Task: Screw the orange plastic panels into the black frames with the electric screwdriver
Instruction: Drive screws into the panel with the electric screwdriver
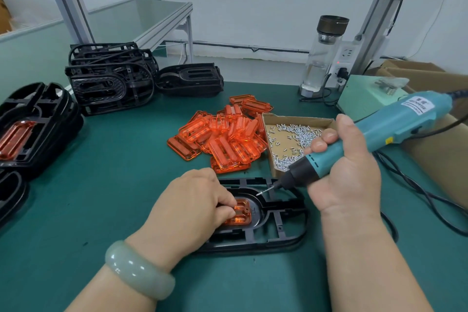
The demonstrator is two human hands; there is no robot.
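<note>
A black frame (278, 220) lies flat on the green mat in front of me, with an orange panel (240, 214) seated in its middle. My left hand (192, 205) rests over the frame's left part, its curled fingertips pressing on the panel; most of the panel is hidden under them. My right hand (347, 167) grips the teal electric screwdriver (374, 132). The bit (264, 190) points down-left and hovers just above the frame, right of the panel. A small screw seems to sit on the bit's tip.
A pile of orange panels (225, 139) lies beyond the frame, next to a cardboard tray of screws (291, 139). Stacks of black frames (109, 81) stand at the back left; frames with panels fitted (33, 129) at the far left. A glass bottle (321, 58) and cables (417, 185) are at the right.
</note>
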